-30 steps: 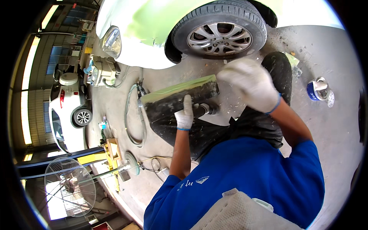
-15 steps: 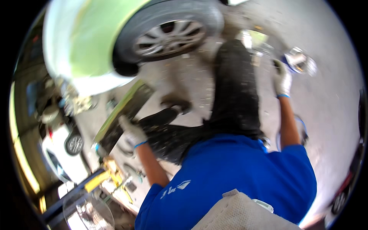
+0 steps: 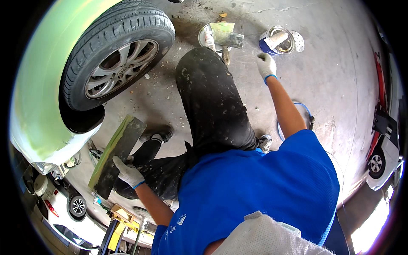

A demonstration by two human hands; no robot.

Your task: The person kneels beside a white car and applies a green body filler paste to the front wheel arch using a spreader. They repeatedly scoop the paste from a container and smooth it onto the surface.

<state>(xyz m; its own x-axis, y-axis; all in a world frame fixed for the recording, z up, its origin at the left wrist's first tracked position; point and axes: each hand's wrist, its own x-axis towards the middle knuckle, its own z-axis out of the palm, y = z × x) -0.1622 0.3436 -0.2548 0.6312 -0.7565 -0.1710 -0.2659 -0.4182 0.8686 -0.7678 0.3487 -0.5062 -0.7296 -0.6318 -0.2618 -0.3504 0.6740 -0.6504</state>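
Note:
My left hand (image 3: 127, 173), in a white knit glove, grips a long dark flat board (image 3: 117, 155) by its near side. A green, putty-like streak runs along the board's far edge, and it is tilted beside my left leg. My right hand (image 3: 266, 66), gloved too, is closed with its fingertips out of sight; whether anything is in it I cannot make out. Just beyond it stands an open tin (image 3: 272, 43) with a blue label and a whitish piece across its mouth. A perforated round disc (image 3: 298, 41) lies against the tin.
A car wheel (image 3: 121, 68) and green-patched body panel (image 3: 42, 85) stand at left. Ahead of my knee lie a pale tube (image 3: 208, 37) and a green-smeared flat plate (image 3: 227, 36). A blue-rimmed round thing (image 3: 299, 114) is by my right arm. Parked cars flank the floor.
My view has swung rightward, so the wheel, tin and my hands appear farther left. My left hand still grips the board. My right hand remains closed near the tin.

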